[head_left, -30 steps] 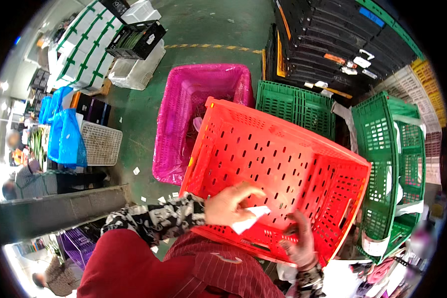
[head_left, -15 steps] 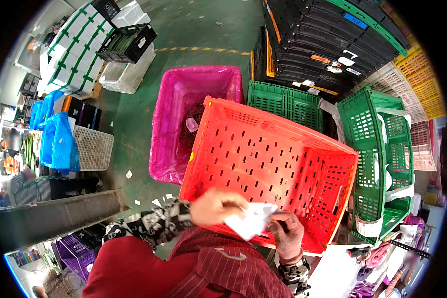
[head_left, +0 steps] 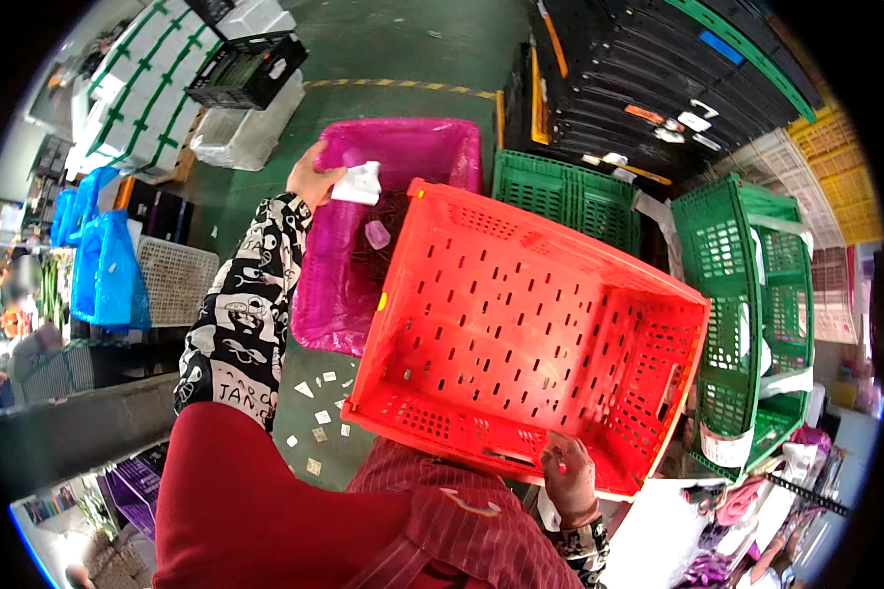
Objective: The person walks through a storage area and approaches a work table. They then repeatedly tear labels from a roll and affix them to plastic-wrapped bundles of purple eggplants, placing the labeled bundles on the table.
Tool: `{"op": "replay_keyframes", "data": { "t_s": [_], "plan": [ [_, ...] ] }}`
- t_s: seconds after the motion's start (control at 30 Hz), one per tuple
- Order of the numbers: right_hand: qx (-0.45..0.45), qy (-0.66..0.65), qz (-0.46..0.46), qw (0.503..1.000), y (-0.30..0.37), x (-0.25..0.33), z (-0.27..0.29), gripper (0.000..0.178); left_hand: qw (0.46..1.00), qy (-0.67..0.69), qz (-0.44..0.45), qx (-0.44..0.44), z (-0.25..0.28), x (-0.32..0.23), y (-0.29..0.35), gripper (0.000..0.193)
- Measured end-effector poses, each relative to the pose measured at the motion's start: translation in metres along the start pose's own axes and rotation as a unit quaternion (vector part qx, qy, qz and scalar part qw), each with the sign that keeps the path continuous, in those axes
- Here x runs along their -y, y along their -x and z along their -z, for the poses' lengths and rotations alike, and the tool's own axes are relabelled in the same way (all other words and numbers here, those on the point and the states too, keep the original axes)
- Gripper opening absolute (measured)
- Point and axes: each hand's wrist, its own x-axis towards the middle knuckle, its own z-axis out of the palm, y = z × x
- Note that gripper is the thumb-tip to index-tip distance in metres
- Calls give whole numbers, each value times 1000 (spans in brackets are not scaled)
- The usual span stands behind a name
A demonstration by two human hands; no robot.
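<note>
Your left hand [head_left: 312, 181] pinches one white paper [head_left: 359, 184] between nearly closed fingers, over the far-left rim of one magenta bin [head_left: 316, 290]. Your right hand [head_left: 570, 476], fingers half curled, is at one red crate's [head_left: 521, 304] near rim; I cannot tell whether it grips.

Holding a piece of white paper [head_left: 358, 184] in the left hand [head_left: 314, 179], over the magenta-lined bin [head_left: 312, 306]; keeping the right hand [head_left: 568, 473] at the near rim of the slotted red crate [head_left: 530, 344].
</note>
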Motion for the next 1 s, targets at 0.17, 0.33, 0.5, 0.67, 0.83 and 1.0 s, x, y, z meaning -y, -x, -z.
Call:
{"op": "replay_keyframes", "data": {
  "t_s": [0.17, 0.33, 0.5, 0.67, 0.83, 1.0],
  "plan": [
    [-25, 81, 3, 996, -3, -6, 35, 29, 962, -231, 141, 28, 0, 9, -8, 51],
    [-22, 134, -21, 991, -6, -29, 62, 29, 975, 78, -85, 190, -1, 143, -46, 28],
    [12, 166, -7, 986, 3, -41, 48, 29, 994, 33, 27, 102, -25, 33, -9, 36],
    [39, 271, 65, 960, -31, -2, 34, 30, 956, -179, -230, 20, -36, -141, 91, 25],
    [61, 513, 275, 811, -96, 5, 46, 36, 640, -413, -632, 142, -53, -156, 192, 54],
    [179, 778, 92, 596, -59, -207, 110, 43, 780, -554, -278, 90, -57, -60, 168, 85]
  ]
}}
